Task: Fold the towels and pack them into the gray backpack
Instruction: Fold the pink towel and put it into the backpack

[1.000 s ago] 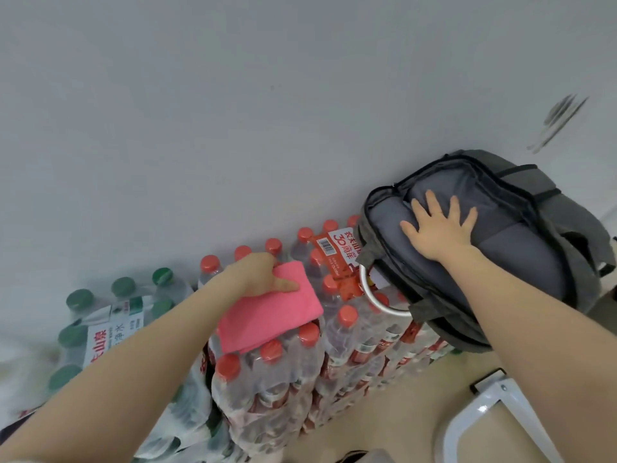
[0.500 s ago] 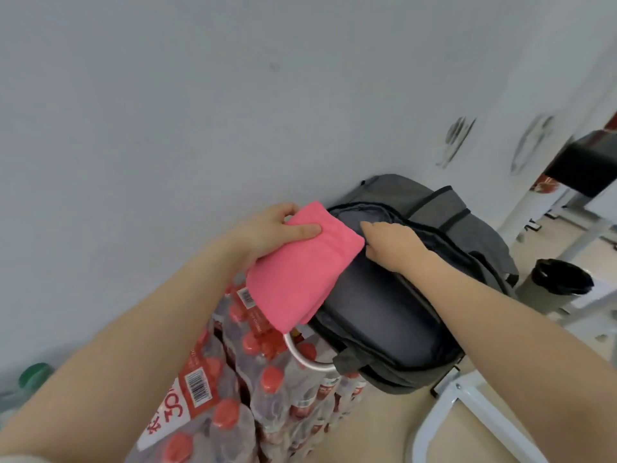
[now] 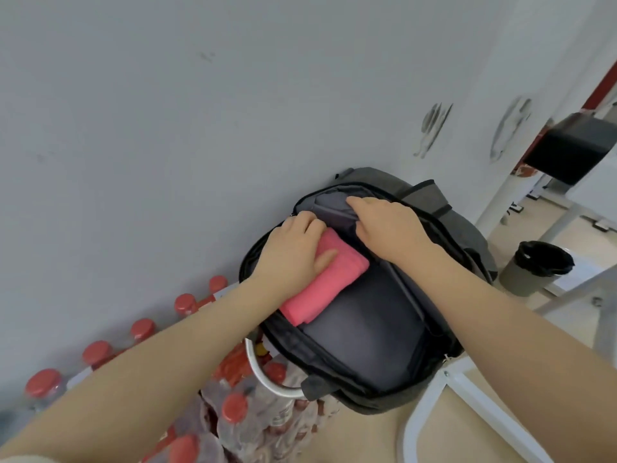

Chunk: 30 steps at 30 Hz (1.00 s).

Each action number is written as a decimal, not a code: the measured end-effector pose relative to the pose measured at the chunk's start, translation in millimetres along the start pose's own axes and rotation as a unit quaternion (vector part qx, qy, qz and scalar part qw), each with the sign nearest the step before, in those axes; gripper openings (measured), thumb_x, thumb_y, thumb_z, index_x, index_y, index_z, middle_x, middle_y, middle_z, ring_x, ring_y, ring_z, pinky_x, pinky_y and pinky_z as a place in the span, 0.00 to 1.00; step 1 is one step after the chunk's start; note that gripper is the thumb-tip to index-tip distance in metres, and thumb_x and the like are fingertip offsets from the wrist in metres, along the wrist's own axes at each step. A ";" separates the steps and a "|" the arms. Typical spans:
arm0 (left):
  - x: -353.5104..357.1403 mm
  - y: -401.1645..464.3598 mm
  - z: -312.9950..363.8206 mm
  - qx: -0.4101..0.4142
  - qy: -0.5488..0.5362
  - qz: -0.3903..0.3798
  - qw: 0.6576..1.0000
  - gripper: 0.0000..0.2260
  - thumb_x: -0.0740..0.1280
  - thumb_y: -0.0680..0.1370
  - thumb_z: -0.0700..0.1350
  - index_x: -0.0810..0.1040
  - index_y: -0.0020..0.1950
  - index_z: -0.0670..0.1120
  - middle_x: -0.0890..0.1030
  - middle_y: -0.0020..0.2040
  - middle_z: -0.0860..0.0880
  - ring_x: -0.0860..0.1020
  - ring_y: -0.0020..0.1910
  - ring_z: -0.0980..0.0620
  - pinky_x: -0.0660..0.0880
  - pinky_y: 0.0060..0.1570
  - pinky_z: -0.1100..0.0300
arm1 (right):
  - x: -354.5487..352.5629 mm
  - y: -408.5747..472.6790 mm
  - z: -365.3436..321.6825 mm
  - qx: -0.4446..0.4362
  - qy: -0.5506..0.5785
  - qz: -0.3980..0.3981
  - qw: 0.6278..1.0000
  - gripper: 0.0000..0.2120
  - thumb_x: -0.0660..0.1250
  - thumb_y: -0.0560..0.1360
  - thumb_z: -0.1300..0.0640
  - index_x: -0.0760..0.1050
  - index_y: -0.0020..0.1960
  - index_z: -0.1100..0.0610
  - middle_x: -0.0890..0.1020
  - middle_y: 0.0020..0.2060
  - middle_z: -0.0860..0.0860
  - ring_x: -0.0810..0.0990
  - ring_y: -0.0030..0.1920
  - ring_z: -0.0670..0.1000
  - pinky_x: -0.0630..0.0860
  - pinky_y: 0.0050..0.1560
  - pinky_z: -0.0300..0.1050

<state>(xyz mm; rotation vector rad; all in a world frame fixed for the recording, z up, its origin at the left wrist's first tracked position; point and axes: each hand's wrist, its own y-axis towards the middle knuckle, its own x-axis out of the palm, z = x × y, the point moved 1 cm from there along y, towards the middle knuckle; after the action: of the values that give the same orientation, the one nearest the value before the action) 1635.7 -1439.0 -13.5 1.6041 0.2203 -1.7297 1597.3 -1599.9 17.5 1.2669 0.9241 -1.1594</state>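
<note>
The left hand [image 3: 293,252] covers the top of the pink towel [image 3: 329,282], and its fingertips are hidden. The right hand [image 3: 389,228] hides its own fingertips in the gray backpack [image 3: 360,349]. The water bottles [image 3: 230,409] are blurry, and the picture's edge cuts them off.

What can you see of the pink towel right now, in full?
The pink towel is folded into a thick oblong, soft and plush-looking, plain with no pattern. It lies at a slant inside the open main compartment of the gray backpack, its upper end toward the top of the bag. The left hand grips that end, thumb on top, covering part of it. The right hand does not touch it; it holds back the gray inner panel beside it.
</note>
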 end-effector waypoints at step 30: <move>7.9 -45.7 -34.6 0.116 0.030 0.004 0.993 0.20 0.57 0.74 0.55 0.82 0.49 0.43 0.83 0.46 0.46 0.81 0.46 0.47 0.77 0.41 0.60 | 25.5 -22.3 -43.3 -0.017 0.009 -0.029 0.999 0.20 0.58 0.78 0.49 0.67 0.66 0.59 0.73 0.62 0.56 0.73 0.58 0.59 0.68 0.53 0.51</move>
<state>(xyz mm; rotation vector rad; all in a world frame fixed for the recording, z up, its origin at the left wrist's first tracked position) 1635.2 -1389.7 -43.9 1.8231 0.0421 -1.7548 1584.8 -1558.9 -17.0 1.2310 0.9953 -1.1745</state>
